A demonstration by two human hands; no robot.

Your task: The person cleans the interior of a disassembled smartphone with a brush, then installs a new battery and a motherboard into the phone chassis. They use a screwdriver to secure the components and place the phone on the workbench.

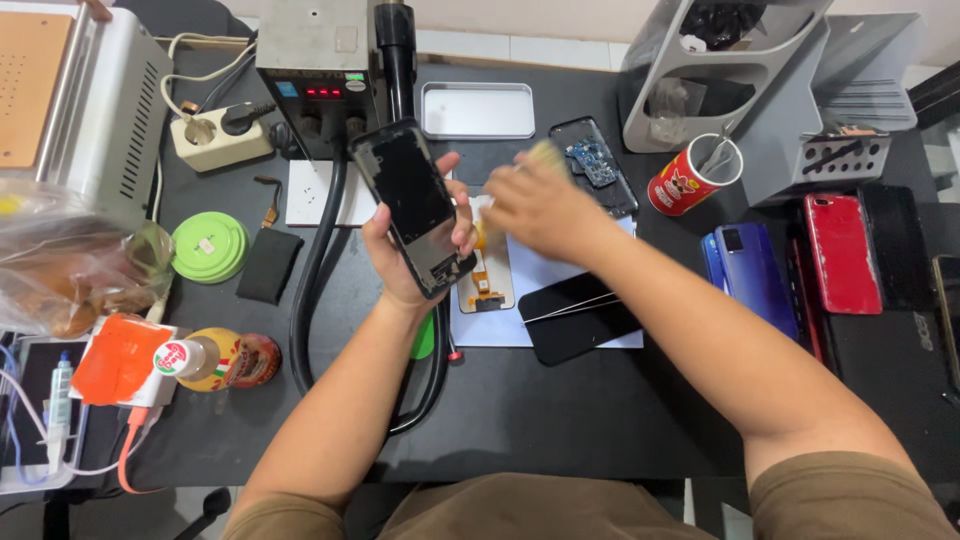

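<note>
Head view: dark phone (415, 205), thin, stiff, glassy and likely fragile, raised over counter (560, 420) toward far edge, left hand (405, 255) fingers wrapped on long edges; right hand (545, 210) blurred, grip unclear, beside it.

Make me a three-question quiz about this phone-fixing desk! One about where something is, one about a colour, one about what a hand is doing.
1. Where does the red can stand?
A. right of the open phone
B. beside the green lid
C. on the metal tray

2. What colour is the round lid on the left?
A. blue
B. green
C. white

3. What is the left hand doing?
A. lying flat
B. holding a black phone
C. pressing a plug

Answers: 1 A, it stands just right of the open phone; 2 B, bright green; 3 B, fingers wrap the black phone.
</note>
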